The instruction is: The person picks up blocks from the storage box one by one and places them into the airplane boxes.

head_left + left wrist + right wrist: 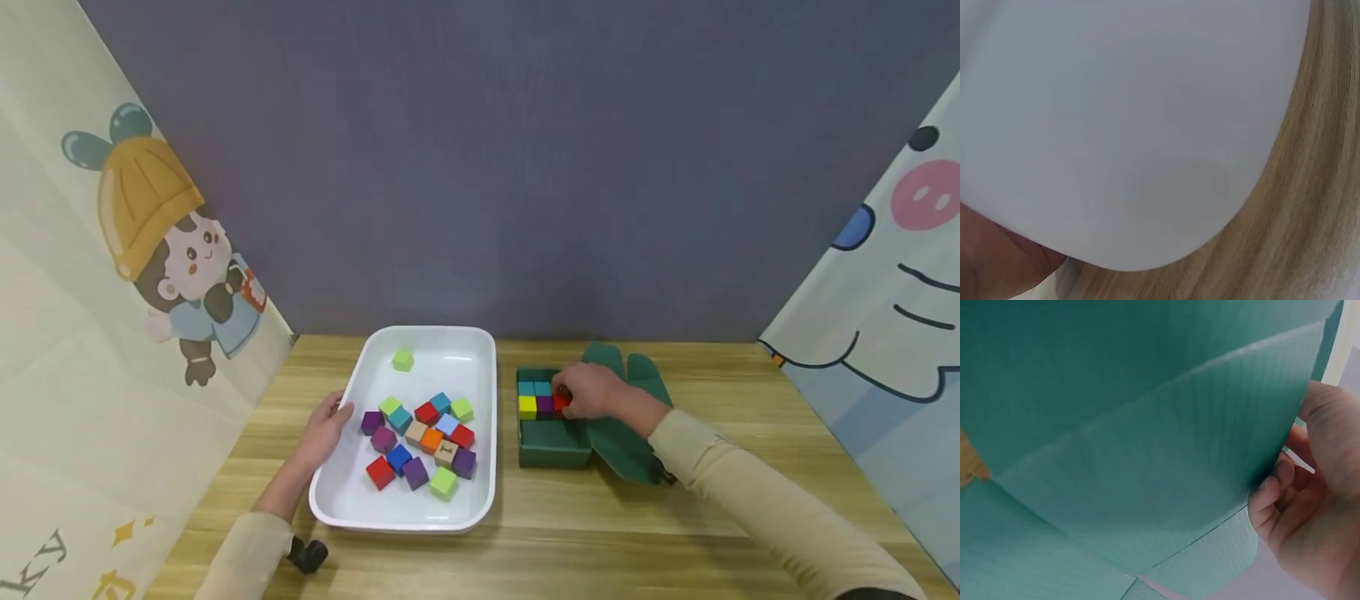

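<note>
While your left hand (326, 428) grips the oblong white plastic tray (352, 505), your right hand (592, 390) pinches a red wooden cube (560, 405), likely light, best held side-on

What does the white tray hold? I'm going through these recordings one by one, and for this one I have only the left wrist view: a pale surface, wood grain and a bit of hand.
Observer: In the head view, loose coloured cubes lie in the white tray.

Reviewer: What's happening outside my view?

Observer: The right hand has its fingers on a red cube at the green box.

Reviewer: Which others are in there?

Observer: Two teal cubes at the far end, with a yellow cube and a purple cube in front.
</note>
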`<state>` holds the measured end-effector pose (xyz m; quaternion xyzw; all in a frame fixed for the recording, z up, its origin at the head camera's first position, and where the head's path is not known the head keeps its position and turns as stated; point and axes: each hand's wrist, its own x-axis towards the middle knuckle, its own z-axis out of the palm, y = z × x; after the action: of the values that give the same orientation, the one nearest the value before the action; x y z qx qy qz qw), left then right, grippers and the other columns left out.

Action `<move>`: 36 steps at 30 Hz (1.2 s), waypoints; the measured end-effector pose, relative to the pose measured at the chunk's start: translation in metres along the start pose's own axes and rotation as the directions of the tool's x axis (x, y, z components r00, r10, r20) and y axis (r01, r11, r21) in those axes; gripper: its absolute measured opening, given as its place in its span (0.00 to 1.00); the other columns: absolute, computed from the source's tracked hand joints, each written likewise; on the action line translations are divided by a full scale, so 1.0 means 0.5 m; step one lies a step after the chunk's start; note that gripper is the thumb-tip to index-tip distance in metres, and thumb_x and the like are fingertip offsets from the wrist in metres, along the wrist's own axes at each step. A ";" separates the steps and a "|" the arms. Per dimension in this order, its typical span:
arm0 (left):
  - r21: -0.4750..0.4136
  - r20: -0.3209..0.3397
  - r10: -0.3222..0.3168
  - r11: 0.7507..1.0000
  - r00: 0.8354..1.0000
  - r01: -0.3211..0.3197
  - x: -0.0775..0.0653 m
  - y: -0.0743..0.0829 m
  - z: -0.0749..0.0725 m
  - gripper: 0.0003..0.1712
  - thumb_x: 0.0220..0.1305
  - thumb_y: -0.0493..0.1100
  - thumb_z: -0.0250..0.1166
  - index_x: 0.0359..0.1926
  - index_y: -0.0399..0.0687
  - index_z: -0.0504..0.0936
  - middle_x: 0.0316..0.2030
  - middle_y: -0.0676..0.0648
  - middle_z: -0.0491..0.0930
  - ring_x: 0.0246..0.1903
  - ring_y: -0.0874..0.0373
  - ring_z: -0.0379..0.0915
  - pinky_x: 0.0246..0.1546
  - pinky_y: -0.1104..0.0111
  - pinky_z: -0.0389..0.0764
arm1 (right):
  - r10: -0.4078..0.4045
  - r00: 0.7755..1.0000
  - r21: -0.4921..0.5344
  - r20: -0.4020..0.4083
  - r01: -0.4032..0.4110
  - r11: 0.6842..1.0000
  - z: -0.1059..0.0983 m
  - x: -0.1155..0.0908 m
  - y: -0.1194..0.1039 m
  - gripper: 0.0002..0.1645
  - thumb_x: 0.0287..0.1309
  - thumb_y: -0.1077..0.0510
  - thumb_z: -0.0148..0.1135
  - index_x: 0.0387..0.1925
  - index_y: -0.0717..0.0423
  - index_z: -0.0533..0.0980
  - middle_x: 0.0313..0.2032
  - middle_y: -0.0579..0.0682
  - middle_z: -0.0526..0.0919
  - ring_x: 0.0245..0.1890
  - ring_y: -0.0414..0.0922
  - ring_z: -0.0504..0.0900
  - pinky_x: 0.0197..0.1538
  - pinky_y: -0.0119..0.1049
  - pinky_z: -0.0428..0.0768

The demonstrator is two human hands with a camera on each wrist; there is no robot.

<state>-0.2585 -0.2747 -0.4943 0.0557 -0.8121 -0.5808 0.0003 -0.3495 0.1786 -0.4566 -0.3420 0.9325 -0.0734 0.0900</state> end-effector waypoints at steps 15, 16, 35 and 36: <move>-0.026 0.023 -0.022 0.999 0.999 0.022 -0.003 0.001 0.002 0.28 0.77 0.44 0.45 0.70 0.31 0.56 0.56 0.23 0.69 0.47 0.35 0.76 0.42 0.54 0.84 | -0.006 0.999 -0.015 -0.032 0.005 1.000 0.021 -0.002 0.009 0.11 0.49 0.54 0.73 0.35 0.48 0.80 0.29 0.41 0.77 0.26 0.42 0.72 0.28 0.38 0.76; -0.023 0.024 -0.022 0.999 0.999 0.023 -0.003 0.002 0.002 0.28 0.77 0.44 0.45 0.69 0.31 0.56 0.56 0.23 0.69 0.47 0.35 0.76 0.42 0.54 0.84 | -0.009 0.999 -0.018 -0.036 0.009 1.000 0.022 -0.004 0.010 0.10 0.49 0.54 0.73 0.35 0.48 0.80 0.29 0.41 0.77 0.26 0.41 0.72 0.28 0.38 0.76; -0.013 0.004 -0.010 1.000 1.000 0.010 0.001 0.002 -0.001 0.27 0.76 0.43 0.46 0.68 0.30 0.58 0.53 0.23 0.71 0.45 0.37 0.78 0.40 0.55 0.84 | -0.084 0.986 0.094 -0.142 0.098 0.991 -0.013 0.008 -0.046 0.06 0.58 0.56 0.67 0.37 0.53 0.81 0.33 0.44 0.81 0.30 0.42 0.77 0.33 0.38 0.78; -0.010 0.007 -0.009 1.000 1.000 0.009 0.002 0.004 -0.002 0.27 0.76 0.42 0.46 0.68 0.29 0.58 0.53 0.23 0.71 0.45 0.37 0.77 0.41 0.54 0.84 | -0.108 0.981 0.099 -0.159 0.125 0.987 -0.018 0.012 -0.060 0.06 0.59 0.57 0.66 0.37 0.53 0.81 0.34 0.44 0.81 0.32 0.43 0.78 0.35 0.38 0.79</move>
<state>-0.2597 -0.2752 -0.4922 0.0571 -0.8088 -0.5853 -0.0049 -0.3375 0.1526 -0.4427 -0.3842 0.9096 -0.1550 0.0320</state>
